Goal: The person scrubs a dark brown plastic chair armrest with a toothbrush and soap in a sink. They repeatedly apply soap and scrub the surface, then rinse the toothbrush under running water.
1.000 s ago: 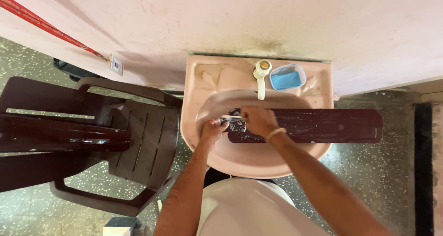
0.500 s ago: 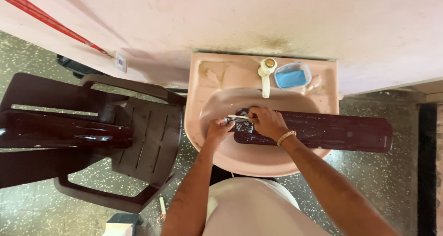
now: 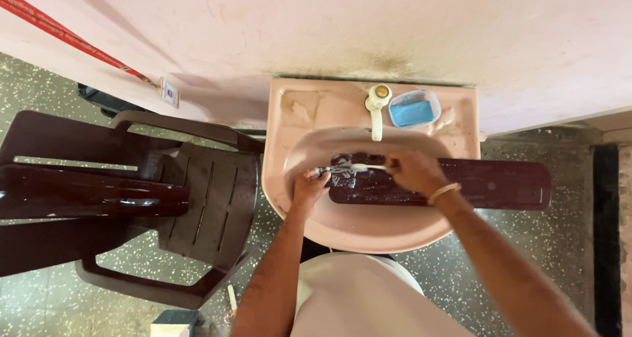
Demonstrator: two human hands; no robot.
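1. Here, item one: a long dark-brown plastic panel (image 3: pixel 461 182), flat and slotted, lying across the pink wash basin (image 3: pixel 342 225). Its left end sits in the bowl under the tap (image 3: pixel 376 110); its right end overhangs the basin rim, past the wall edge.
2. Handling, as a judgement: stiff, light for its length, wet and soapy at the left end, so likely slippery there. Take hold on the dry right half, fingers through a slot or around the long edge, and you will control its tendency to tip off the rim.
3. Your left hand (image 3: pixel 309 185): closed over the rim side of the bowl at the panel's left tip; whether it grips the panel or only steadies it, you cannot tell.
4. Your right hand (image 3: pixel 411 171): fingers curled closed around a small brush (image 3: pixel 349 168), pale handle, bristles on the foamy patch.
5. Nearby: blue soap dish (image 3: pixel 413 110) on the basin ledge right of the tap; dark-brown plastic chairs (image 3: pixel 151 199) stacked on the speckled floor (image 3: pixel 573 245) to your left.
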